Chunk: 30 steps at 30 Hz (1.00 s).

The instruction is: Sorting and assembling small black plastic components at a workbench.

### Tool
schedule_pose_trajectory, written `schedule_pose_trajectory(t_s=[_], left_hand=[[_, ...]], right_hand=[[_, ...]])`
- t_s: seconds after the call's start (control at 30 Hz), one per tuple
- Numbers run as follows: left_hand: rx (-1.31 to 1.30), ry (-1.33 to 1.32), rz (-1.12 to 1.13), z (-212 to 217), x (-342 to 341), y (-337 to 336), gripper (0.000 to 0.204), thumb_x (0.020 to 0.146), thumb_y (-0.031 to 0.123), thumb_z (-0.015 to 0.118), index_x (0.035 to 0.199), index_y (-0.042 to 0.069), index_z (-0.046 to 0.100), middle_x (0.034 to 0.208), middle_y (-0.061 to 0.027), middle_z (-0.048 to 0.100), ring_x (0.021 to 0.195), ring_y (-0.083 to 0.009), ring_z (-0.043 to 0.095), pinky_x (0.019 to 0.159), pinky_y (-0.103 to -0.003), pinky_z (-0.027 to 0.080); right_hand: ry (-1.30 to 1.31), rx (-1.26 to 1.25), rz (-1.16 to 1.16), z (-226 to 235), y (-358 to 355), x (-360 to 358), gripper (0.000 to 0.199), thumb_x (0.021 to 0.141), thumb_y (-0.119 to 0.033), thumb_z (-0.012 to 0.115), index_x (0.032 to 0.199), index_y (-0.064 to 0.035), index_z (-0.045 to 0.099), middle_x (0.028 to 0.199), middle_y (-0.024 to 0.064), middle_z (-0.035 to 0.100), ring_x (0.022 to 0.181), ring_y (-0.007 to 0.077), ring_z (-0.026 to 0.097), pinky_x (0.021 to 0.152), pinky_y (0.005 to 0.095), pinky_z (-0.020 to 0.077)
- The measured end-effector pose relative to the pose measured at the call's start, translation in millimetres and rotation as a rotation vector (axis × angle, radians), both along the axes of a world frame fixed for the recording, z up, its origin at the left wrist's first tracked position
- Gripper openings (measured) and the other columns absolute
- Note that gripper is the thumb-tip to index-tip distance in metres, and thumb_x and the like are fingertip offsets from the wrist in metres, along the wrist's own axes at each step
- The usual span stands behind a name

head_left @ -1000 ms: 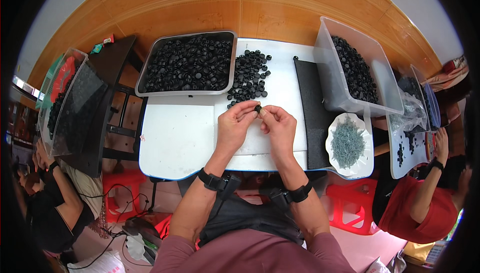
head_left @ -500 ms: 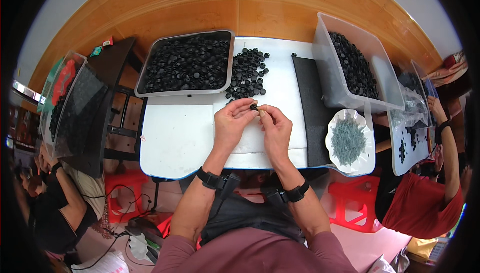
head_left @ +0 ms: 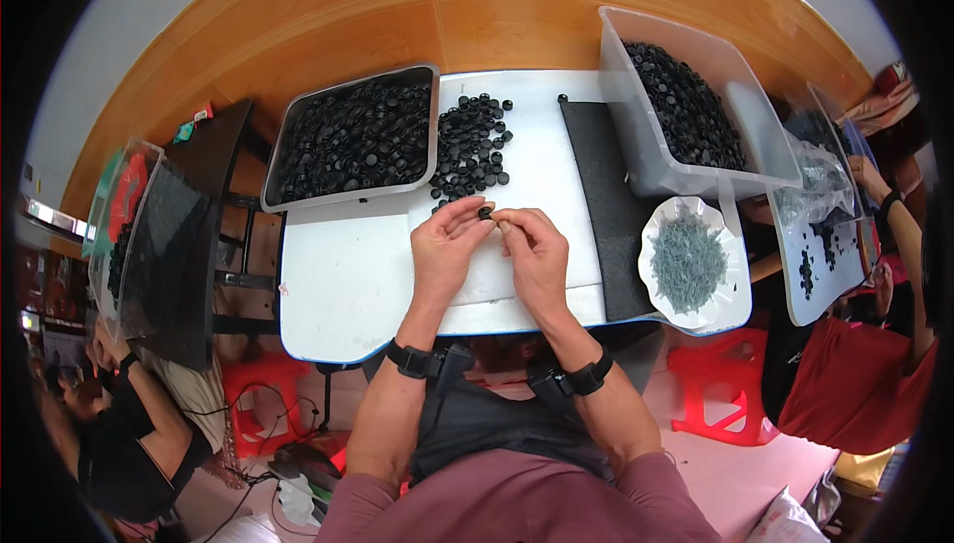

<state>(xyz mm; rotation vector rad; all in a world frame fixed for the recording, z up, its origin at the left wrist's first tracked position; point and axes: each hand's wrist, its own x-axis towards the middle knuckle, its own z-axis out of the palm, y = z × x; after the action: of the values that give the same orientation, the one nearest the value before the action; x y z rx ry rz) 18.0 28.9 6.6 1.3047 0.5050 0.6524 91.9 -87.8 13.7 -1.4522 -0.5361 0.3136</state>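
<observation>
Pinched in the fingertips of my left hand [head_left: 442,248] is a small round black cap [head_left: 485,213], its hollow side partly showing. My right hand [head_left: 538,260] meets it from the right, thumb and forefinger pressed together against the cap's edge. Whatever those right fingertips hold, if anything, is too small to make out. Just beyond my hands, a loose pile of black caps [head_left: 469,151] lies on the white table [head_left: 343,280]. To the right, a white scalloped dish [head_left: 730,290] holds a heap of thin grey-green slivers [head_left: 688,263].
A metal tray [head_left: 434,131] full of black caps stands at the back left. At the back right is a clear plastic bin [head_left: 676,177] with more black pieces, beside a dark mat [head_left: 608,235]. Co-workers sit on both sides; red stools [head_left: 717,384] stand below.
The whole view has tilted and shifted slightly. My hands stay together at the cap, and the cap's hollow side has turned more into view.
</observation>
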Motion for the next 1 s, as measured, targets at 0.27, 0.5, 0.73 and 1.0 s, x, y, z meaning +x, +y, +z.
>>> schedule_pose_trajectory(t_s=[0.27,0.5,0.73,1.0], left_hand=[[-0.005,-0.020,-0.019,-0.2,-2.7,2.0,0.032,0.090,-0.008,0.073,0.122,-0.008,0.067,0.117,-0.0167,0.074,0.108,-0.0197,0.072,0.097,-0.030,0.058],[-0.016,-0.060,-0.071,-2.5,-3.9,5.3,0.033,0.089,-0.008,0.075,0.121,-0.008,0.067,0.117,-0.0181,0.074,0.107,-0.0208,0.072,0.098,-0.031,0.058],[-0.013,-0.046,-0.085,0.3,-4.3,5.6,0.035,0.088,-0.007,0.077,0.122,-0.008,0.068,0.117,-0.0178,0.074,0.107,-0.0207,0.072,0.097,-0.031,0.058],[-0.019,0.013,-0.119,4.6,-7.0,6.0,0.036,0.088,-0.007,0.076,0.122,-0.007,0.068,0.115,-0.0157,0.074,0.103,-0.0180,0.072,0.095,-0.029,0.058]], right_hand=[[0.153,0.002,-0.058,-3.7,7.9,1.5,0.011,0.091,-0.002,0.074,0.100,0.0031,0.077,0.087,0.0057,0.075,0.073,0.0073,0.066,0.067,0.0230,0.0538],[0.062,0.004,-0.103,-7.6,6.2,-0.2,0.010,0.089,-0.002,0.075,0.098,0.0028,0.078,0.089,0.0079,0.076,0.072,0.0097,0.067,0.066,0.0246,0.0540],[0.051,-0.015,-0.125,-6.1,6.6,-2.3,0.011,0.089,-0.002,0.075,0.098,0.0025,0.078,0.087,0.0082,0.076,0.071,0.0101,0.068,0.065,0.0250,0.0540],[-0.054,-0.025,-0.171,-1.1,5.2,-7.2,0.006,0.088,-0.001,0.074,0.093,0.0030,0.076,0.085,0.0094,0.075,0.070,0.0121,0.069,0.065,0.0259,0.0546]])
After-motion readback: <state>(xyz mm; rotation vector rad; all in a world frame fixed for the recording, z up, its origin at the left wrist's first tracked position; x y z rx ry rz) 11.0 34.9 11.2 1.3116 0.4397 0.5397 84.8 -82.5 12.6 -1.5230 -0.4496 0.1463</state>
